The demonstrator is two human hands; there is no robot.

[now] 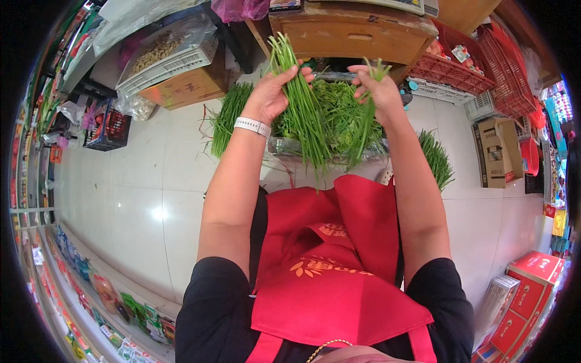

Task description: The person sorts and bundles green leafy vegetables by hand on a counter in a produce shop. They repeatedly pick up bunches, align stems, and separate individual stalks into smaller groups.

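My left hand (274,93) grips a bunch of long green chives (306,111), their pale cut ends pointing away from me and the leaf tips hanging towards my lap. A thinner, looser tuft of green leaves (364,131) is pinched in my right hand (380,93), a little apart from the bunch. Below both hands sits a low container lined with clear plastic (288,146), heaped with loose greens (338,111). On the floor to its left stands a bundle of chives (231,120). Another chive bundle (435,159) lies to the right, partly behind my right forearm.
A wooden drawer cabinet (349,36) stands just beyond the greens. To the left are a white crate of peanuts (170,56) on a cardboard box and a dark basket (109,127). Red crates (454,68) and an open carton (498,154) stand right. Stocked shelves (104,299) line the left.
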